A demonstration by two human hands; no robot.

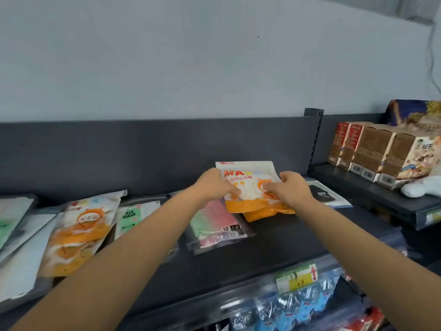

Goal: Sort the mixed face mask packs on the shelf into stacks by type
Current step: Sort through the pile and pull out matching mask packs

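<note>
Nearest, a price label [297, 278] sits on the shelf [274, 242] edge, below and right of the held orange pack [250, 187]. Far left of that pack lies a stray orange pack [81, 232], then a green pack [131, 216], with a pink-green pack [214, 220] just beside it. The left grip [214, 185] and right grip [291, 189] each pinch the held orange pack's sides, over a second orange pack [267, 215] beneath. A black pack [321, 194] lies to its right. Judgement: one stack begun; most of the sorting remains.
</note>
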